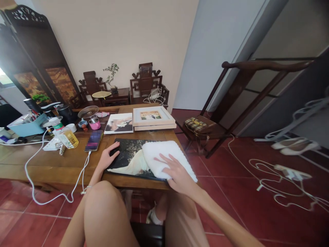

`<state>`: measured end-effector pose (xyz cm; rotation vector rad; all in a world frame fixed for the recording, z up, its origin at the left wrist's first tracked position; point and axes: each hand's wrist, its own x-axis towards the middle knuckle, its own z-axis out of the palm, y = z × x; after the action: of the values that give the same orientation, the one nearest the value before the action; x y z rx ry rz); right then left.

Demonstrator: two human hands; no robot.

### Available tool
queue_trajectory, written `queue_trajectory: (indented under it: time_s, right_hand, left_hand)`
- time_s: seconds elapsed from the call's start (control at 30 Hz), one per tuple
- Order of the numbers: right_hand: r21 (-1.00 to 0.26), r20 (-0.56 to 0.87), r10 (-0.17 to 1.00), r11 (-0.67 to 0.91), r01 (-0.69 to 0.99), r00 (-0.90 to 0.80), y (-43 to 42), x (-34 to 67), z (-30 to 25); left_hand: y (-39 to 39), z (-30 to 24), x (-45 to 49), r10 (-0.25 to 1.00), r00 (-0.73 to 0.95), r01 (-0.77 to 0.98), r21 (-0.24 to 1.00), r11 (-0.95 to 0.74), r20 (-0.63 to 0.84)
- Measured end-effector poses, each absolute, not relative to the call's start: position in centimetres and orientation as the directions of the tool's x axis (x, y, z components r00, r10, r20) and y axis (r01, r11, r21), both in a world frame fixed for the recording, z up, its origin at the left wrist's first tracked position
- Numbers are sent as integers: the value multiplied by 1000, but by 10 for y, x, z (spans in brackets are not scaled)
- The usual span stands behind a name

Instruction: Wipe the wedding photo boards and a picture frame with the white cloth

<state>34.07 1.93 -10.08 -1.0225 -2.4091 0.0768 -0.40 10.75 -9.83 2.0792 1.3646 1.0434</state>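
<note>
A dark photo panel (128,148) with a pale gown pictured on it lies flat at the table's front edge. My left hand (109,157) rests on its left side, fingers spread. Over the panel's right part is a folded white towel (164,151), which hides that area and reaches past the right edge. My right hand (177,171) lies on top of the towel with its fingers stretched out and apart, pressing rather than gripping.
Behind the panel are a white photo book (119,123) and a framed picture (154,115). A charging phone (94,140), a bottle of yellow liquid (66,135) and a pink cup (94,123) stand left. A wooden chair (231,82) bears a checked bag (199,124); cables (269,185) cross the floor.
</note>
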Motion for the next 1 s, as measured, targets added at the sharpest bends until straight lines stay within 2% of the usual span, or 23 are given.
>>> queue_trajectory:
  time_s: [0.13,0.4,0.77,1.0]
  right_hand:
    - [-245,408,704,697,673,-581,44,351,-96]
    - [-268,402,791,583,767,-461,118,356,-100]
    - [-247,404,713,688,683,-572,18,334,-100]
    - [-249,416,737,656,713,-532,57,341,-101]
  left_hand:
    - [107,-98,-3,914,210,575,712,-403,347]
    - [108,-98,1,903,203,573,702,-423,379]
    - [107,-100,0,895,193,571,695,-436,402]
    - [101,-99,-3,894,190,575,692,-436,406]
